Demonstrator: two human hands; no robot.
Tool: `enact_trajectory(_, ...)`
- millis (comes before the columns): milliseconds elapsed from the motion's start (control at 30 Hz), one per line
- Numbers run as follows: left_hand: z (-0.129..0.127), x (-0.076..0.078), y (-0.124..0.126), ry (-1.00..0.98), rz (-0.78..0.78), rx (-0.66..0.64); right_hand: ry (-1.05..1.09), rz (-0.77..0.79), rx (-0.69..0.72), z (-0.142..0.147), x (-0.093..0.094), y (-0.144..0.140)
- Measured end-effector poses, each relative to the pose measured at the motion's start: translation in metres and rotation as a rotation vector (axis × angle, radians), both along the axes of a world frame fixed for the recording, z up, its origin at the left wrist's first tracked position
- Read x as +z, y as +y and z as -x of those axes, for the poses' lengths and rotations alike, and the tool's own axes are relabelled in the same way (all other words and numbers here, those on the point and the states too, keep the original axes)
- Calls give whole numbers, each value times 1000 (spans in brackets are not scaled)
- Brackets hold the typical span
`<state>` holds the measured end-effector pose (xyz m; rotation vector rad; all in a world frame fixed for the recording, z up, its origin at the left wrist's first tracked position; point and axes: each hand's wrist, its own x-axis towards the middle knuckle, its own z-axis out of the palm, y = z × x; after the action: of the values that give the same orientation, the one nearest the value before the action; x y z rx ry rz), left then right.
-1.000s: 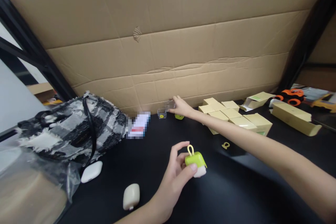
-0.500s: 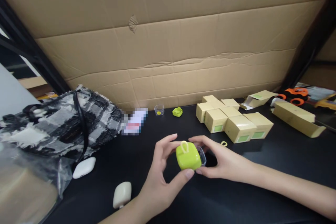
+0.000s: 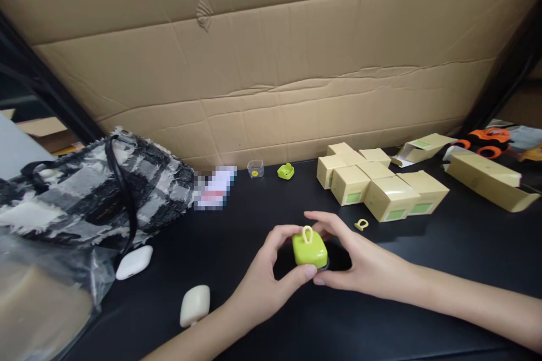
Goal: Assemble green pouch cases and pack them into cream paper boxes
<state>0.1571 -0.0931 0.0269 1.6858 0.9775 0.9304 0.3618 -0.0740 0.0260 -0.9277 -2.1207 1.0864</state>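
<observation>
Green case [image 3: 309,250] with loop on top — gripped between both hands, left hand [image 3: 271,282] and right hand [image 3: 359,262] closed round it, above black surface [image 3: 423,271].

Even, moderately bright overhead light is falling on the black table [image 3: 423,271]; soft shadows are pooling beneath the hands, and wide-angle distortion is bending the edges.
</observation>
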Motion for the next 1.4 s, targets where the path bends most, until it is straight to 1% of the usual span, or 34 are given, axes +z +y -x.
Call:
enact_trajectory(67, -1, -1, 1, -20, 7, 6, -9, 18, 2, 0, 1, 1)
enact_trajectory(200, -1, -3, 3, 8, 19, 32, -10, 25, 3, 1, 2, 1)
enact_trajectory(367, -3, -1, 3, -118, 57, 52, 3, 12, 21, 1, 1, 2)
enact_trajectory(433, -4, -1, 3, -130, 66, 50, -3, 9, 17, 1, 1, 2)
enact_trajectory(633, -3, -4, 4, -56, 62, 22, -28, -8, -1, 1, -2, 1)
enact_trajectory(833, -1, 2, 4, -38, 35, -46, -33, -38, -15, -1, -4, 0)
enact_trajectory(1100, -3, 4, 3, 9, 21, -44, -29, -61, -19, 2, -3, 1)
enact_trajectory(1167, -4, 4, 4, 19, 22, -42, -61, -82, -6, 0, 1, 0)
enact_trajectory(1233, -4, 4, 4, 38, 36, -28, -113, -139, 16, -6, 10, 1)
enact_trajectory(1300, -4, 3, 4, 56, 55, -3, -129, -265, -19, -16, 26, 6)
enact_trajectory(1333, -4, 2, 4, 67, 60, 10, -116, -356, -78, -23, 35, 11)
enact_trajectory(1400, -4, 1, 4, 91, 63, 27, -86, -576, -285, -42, 57, 29)
